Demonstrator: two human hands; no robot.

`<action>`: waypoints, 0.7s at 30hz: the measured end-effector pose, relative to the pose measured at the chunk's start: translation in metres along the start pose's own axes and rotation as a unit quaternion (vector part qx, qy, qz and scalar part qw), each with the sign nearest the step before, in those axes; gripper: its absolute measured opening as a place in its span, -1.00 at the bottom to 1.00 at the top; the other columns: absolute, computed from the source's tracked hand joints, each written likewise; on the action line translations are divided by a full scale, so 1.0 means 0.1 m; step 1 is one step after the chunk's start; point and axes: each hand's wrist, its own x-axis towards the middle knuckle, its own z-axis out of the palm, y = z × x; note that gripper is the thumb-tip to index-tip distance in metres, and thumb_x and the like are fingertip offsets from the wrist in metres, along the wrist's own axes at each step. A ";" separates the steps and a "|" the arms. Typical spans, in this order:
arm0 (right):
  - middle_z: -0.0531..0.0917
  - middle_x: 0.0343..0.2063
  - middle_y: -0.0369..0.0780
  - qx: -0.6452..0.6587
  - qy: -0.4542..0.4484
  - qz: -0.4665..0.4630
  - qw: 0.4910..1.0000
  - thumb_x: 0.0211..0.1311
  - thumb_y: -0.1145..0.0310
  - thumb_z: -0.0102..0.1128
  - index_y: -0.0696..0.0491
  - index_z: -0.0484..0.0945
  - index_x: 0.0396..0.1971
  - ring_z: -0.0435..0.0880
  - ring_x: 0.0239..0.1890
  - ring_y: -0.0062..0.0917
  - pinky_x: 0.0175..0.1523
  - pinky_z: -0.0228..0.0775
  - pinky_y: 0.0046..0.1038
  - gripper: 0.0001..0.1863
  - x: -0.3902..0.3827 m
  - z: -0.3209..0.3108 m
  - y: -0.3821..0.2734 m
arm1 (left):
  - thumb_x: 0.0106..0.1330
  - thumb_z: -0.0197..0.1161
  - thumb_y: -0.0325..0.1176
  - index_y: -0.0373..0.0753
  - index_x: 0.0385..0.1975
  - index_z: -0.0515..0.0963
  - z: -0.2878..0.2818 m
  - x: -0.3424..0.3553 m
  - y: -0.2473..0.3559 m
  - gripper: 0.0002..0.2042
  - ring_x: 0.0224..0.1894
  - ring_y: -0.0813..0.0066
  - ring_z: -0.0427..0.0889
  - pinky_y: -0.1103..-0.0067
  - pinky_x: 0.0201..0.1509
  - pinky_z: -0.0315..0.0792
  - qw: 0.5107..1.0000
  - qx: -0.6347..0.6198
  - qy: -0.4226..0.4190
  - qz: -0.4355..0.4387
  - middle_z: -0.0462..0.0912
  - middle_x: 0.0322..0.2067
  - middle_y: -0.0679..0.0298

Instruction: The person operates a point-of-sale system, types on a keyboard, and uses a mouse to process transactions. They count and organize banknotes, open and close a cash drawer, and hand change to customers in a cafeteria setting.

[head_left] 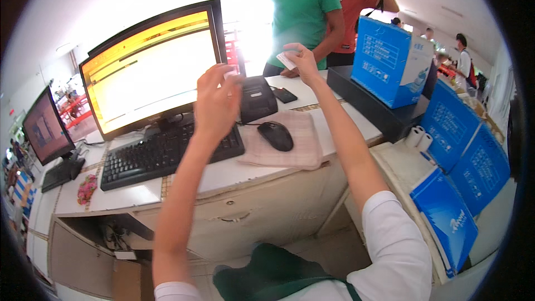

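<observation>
My right hand (304, 62) reaches over the far side of the counter, its fingers pinching a small white paper slip (286, 61). That hand is close to the person in the green shirt (304, 17). My left hand (216, 100) is raised in front of the monitor's (150, 78) right edge, above the black keyboard (145, 159). Its fingers are curled together and partly blurred; a small pale bit shows at the fingertips, too indistinct to name. Just right of it is a black boxy device (258, 100). A black mouse (276, 136) lies on a folded plaid cloth (305, 147) between my forearms.
A blue-and-white carton (384, 61) stands on a black box (362, 100) at right. More blue cartons (454, 122), white rolls (418, 138) and a blue packet (447, 220) sit nearer. A second monitor (47, 125) is at far left. Another person in red (356, 11) stands across the counter.
</observation>
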 end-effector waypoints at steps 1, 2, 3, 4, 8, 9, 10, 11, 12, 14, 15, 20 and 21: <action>0.74 -0.33 -0.21 0.007 -0.016 0.013 1.000 0.36 0.47 0.27 0.10 0.58 0.01 0.68 -0.39 -0.68 -0.40 0.47 -0.65 -0.74 -0.04 0.08 -0.04 | 0.23 0.30 -0.49 -0.23 -0.13 0.63 0.22 0.11 0.08 -0.79 0.16 0.09 0.50 0.23 0.24 0.40 0.999 -0.031 -0.011 -0.026 0.60 0.02 0.12; 0.75 -0.32 -0.20 0.013 -0.032 0.022 0.999 0.35 0.48 0.28 0.10 0.58 0.02 0.70 -0.36 -0.67 -0.38 0.48 -0.65 -0.74 -0.10 0.14 -0.09 | 0.23 0.32 -0.45 -0.28 -0.06 0.61 0.36 0.17 0.06 -0.73 0.13 0.05 0.50 0.22 0.24 0.38 0.998 -0.051 -0.045 -0.019 0.60 -0.02 0.08; 0.76 -0.31 -0.20 0.018 -0.047 0.032 0.998 0.35 0.48 0.28 0.10 0.58 0.02 0.72 -0.34 -0.66 -0.36 0.50 -0.65 -0.73 -0.15 0.19 -0.16 | 0.29 0.34 -0.37 -0.32 0.14 0.51 0.55 0.25 0.12 -0.57 0.05 0.05 0.60 0.25 0.17 0.46 0.986 -0.046 -0.110 -0.115 0.62 0.02 0.01; 0.76 -0.28 -0.20 0.045 -0.074 0.031 0.996 0.33 0.52 0.28 0.09 0.58 0.01 0.75 -0.27 -0.63 -0.31 0.54 -0.64 -0.73 -0.19 0.22 -0.23 | 0.31 0.33 -0.35 -0.33 0.23 0.43 0.66 0.27 0.09 -0.50 0.01 0.12 0.65 0.31 0.10 0.52 0.951 -0.197 -0.107 -0.215 0.62 0.05 -0.04; 0.76 -0.29 -0.24 -0.003 -0.077 -0.069 0.995 0.30 0.47 0.33 0.12 0.62 -0.08 0.72 -0.23 -0.65 -0.17 0.55 -0.61 -0.78 -0.32 0.34 -0.48 | 0.40 0.29 -0.38 -0.44 0.38 0.22 1.06 0.33 0.10 -0.39 -0.10 0.33 0.73 0.50 0.02 0.64 0.774 -0.513 -0.124 -0.350 0.68 -0.06 -0.02; 0.76 -0.29 -0.24 -0.040 -0.087 -0.075 0.993 0.29 0.47 0.33 0.13 0.63 -0.10 0.71 -0.23 -0.66 -0.15 0.54 -0.61 -0.79 -0.33 0.37 -0.53 | 0.41 0.27 -0.44 -0.46 0.37 0.24 1.09 0.31 0.08 -0.42 -0.14 0.37 0.74 0.52 0.00 0.66 0.767 -0.525 -0.132 -0.344 0.71 -0.13 0.02; 0.76 -0.28 -0.24 -0.071 -0.099 -0.075 0.990 0.29 0.47 0.34 0.13 0.64 -0.12 0.71 -0.22 -0.66 -0.13 0.54 -0.60 -0.80 -0.34 0.41 -0.56 | 0.41 0.27 -0.46 -0.46 0.36 0.27 1.12 0.31 0.10 -0.44 -0.14 0.39 0.74 0.54 -0.01 0.66 0.758 -0.513 -0.133 -0.381 0.71 -0.13 0.02; 0.76 -0.28 -0.24 -0.102 -0.115 -0.080 0.985 0.28 0.47 0.34 0.14 0.64 -0.13 0.70 -0.21 -0.66 -0.11 0.54 -0.59 -0.81 -0.35 0.44 -0.59 | 0.40 0.27 -0.48 -0.46 0.35 0.29 1.11 0.29 0.06 -0.46 -0.13 0.41 0.74 0.55 -0.02 0.67 0.750 -0.521 -0.130 -0.385 0.71 -0.13 0.02; 0.76 -0.28 -0.24 -0.090 -0.116 -0.095 0.985 0.28 0.50 0.33 0.16 0.65 -0.15 0.70 -0.20 -0.67 -0.08 0.54 -0.58 -0.83 -0.36 0.49 -0.60 | 0.41 0.25 -0.51 -0.45 0.34 0.32 1.12 0.28 0.09 -0.48 -0.15 0.42 0.75 0.56 -0.01 0.68 0.759 -0.492 -0.113 -0.411 0.72 -0.15 0.02; 0.76 -0.29 -0.24 -0.094 -0.112 -0.107 0.983 0.29 0.50 0.32 0.16 0.65 -0.15 0.70 -0.20 -0.67 -0.06 0.54 -0.58 -0.83 -0.37 0.55 -0.61 | 0.37 0.21 -0.56 -0.51 0.35 0.27 1.09 0.25 0.08 -0.46 -0.20 0.39 0.76 0.57 -0.04 0.69 0.756 -0.512 -0.117 -0.392 0.73 -0.22 -0.01; 0.76 -0.29 -0.24 -0.098 -0.108 -0.117 0.982 0.29 0.51 0.32 0.17 0.65 -0.14 0.70 -0.19 -0.67 -0.05 0.55 -0.57 -0.83 -0.38 0.57 -0.62 | 0.36 0.19 -0.58 -0.54 0.35 0.25 1.06 0.23 0.07 -0.44 -0.23 0.37 0.77 0.58 -0.06 0.70 0.758 -0.514 -0.107 -0.387 0.74 -0.26 -0.02; 0.76 -0.25 -0.22 -0.091 -0.099 -0.109 0.985 0.30 0.50 0.32 0.17 0.64 -0.08 0.70 -0.19 -0.66 -0.07 0.56 -0.58 -0.79 -0.41 0.59 -0.62 | 0.35 0.15 -0.61 -0.55 0.36 0.23 1.03 0.17 0.08 -0.44 -0.19 0.35 0.77 0.57 -0.03 0.70 0.743 -0.530 -0.101 -0.397 0.74 -0.25 -0.04; 0.76 -0.24 -0.22 -0.091 -0.098 -0.107 0.985 0.30 0.49 0.32 0.17 0.64 -0.08 0.70 -0.19 -0.66 -0.07 0.56 -0.58 -0.78 -0.41 0.59 -0.62 | 0.35 0.14 -0.62 -0.56 0.36 0.23 1.06 0.18 0.12 -0.44 -0.18 0.34 0.77 0.56 -0.02 0.70 0.742 -0.532 -0.097 -0.396 0.74 -0.25 -0.05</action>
